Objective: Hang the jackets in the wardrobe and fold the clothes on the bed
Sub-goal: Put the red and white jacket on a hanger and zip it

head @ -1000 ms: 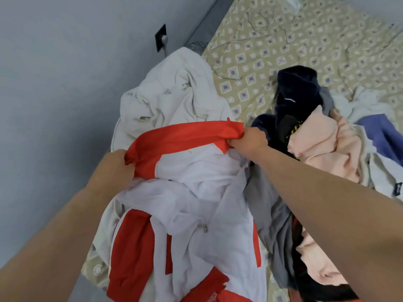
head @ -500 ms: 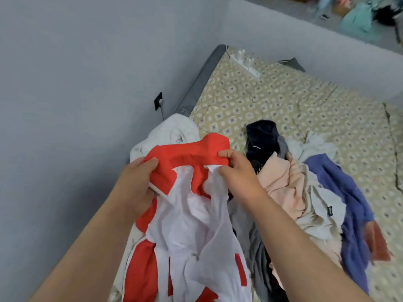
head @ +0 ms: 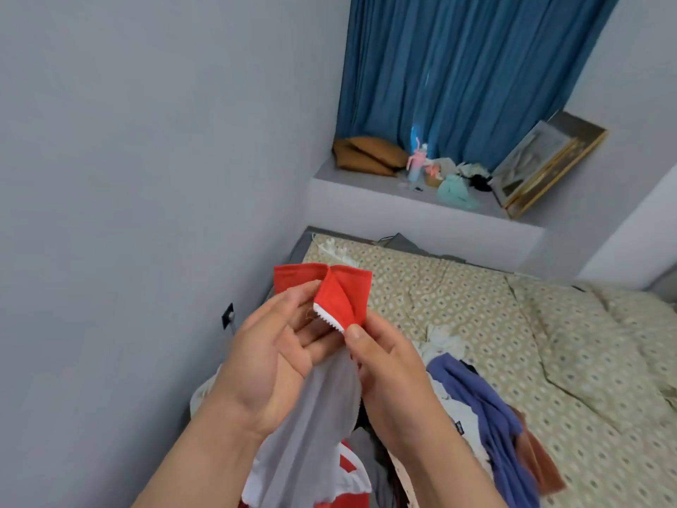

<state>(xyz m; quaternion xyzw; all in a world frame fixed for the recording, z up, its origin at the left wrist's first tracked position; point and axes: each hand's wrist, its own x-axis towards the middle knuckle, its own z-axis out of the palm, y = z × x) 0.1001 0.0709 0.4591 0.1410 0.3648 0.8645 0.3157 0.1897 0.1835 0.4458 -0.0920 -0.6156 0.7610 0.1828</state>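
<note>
Holds a red-and-white jacket (head: 342,293) up by its collar above the near left edge of the bed (head: 476,298), beside the wall. With the right hand (head: 388,364), pinches the collar's zipper end between thumb and forefinger; with the left hand (head: 271,364), props the red cloth on flat, nearly straight fingers lying close together. Looks like an early stage: jacket not yet hung, no wardrobe in view, and a heap of clothes (head: 476,401) lying unfolded along that same edge.
</note>
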